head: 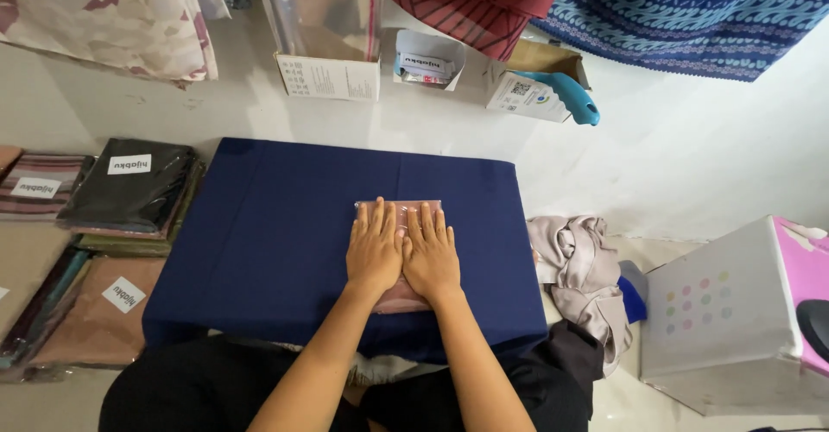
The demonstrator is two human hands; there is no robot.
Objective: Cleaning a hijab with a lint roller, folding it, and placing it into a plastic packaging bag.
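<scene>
Both hands are lying flat, palms down and side by side, in the head view: the left hand (374, 249) and the right hand (430, 254) are touching along the thumbs, fingers stretched forward and only slightly spread, gripping nothing. They are pressing on a flat, rectangular, dusty-pink folded cloth sealed in a clear plastic bag (399, 210). Its glossy top edge is showing just beyond the fingertips, and a pink corner is peeking out below the right wrist; the rest is hidden under the palms. This packet is resting near the middle of a low table covered in smooth navy-blue fabric (259, 225), slightly right of centre.

To the left of the table, packed cloths are lying in stacks: a black folded cloth in a clear bag with a white label (129, 186) is sitting on top of others, and a brown bagged cloth with a white label (99, 311) is lying nearer the person. At the right, a crumpled beige satin cloth (579, 268) is lying just beside the table edge, with a white box with coloured dots and a pink side (734, 311) further right. Against the wall, an open white cardboard box holding clear bags (328, 69) is standing, and a blue-handled tool (570, 95) is resting on another small box.
</scene>
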